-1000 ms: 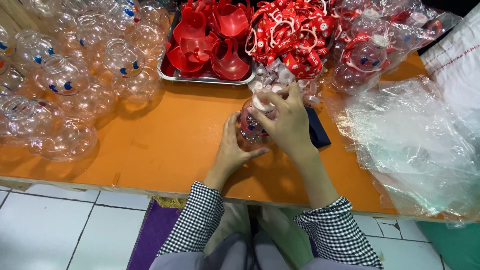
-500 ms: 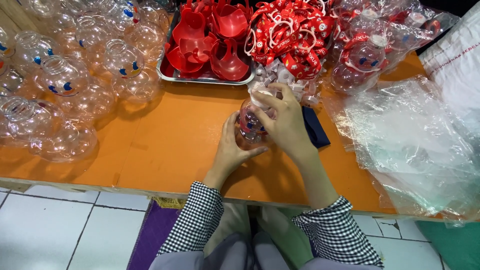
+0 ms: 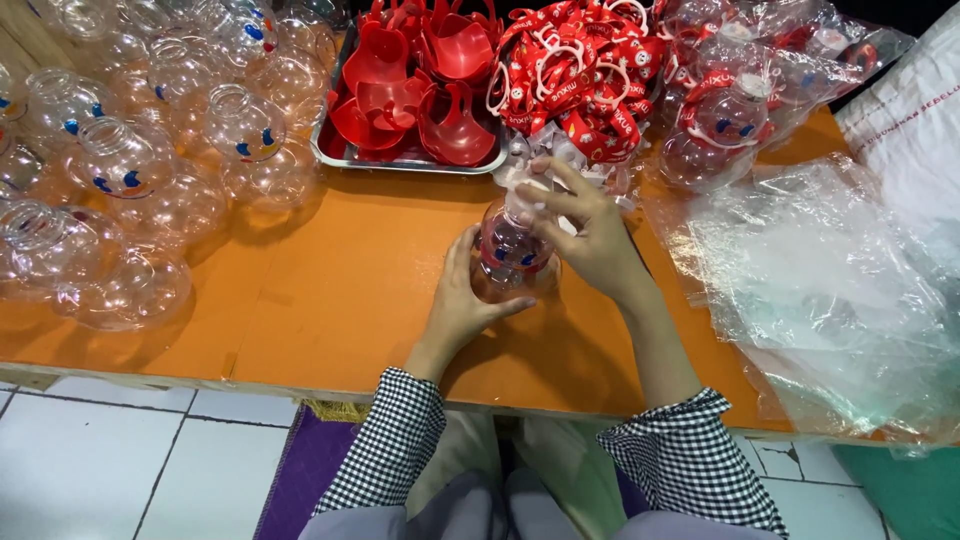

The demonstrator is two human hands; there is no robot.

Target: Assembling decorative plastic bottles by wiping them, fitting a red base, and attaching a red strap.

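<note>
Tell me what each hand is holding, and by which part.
The left hand grips the clear jar by its lower side. The right hand covers the jar's top, its fingers on a clear piece there; what that piece is cannot be told.

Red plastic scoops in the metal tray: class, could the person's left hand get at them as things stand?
Probably yes: the left hand is cupping the clear bottle, but bare orange table lies between it and the scoops.
</note>
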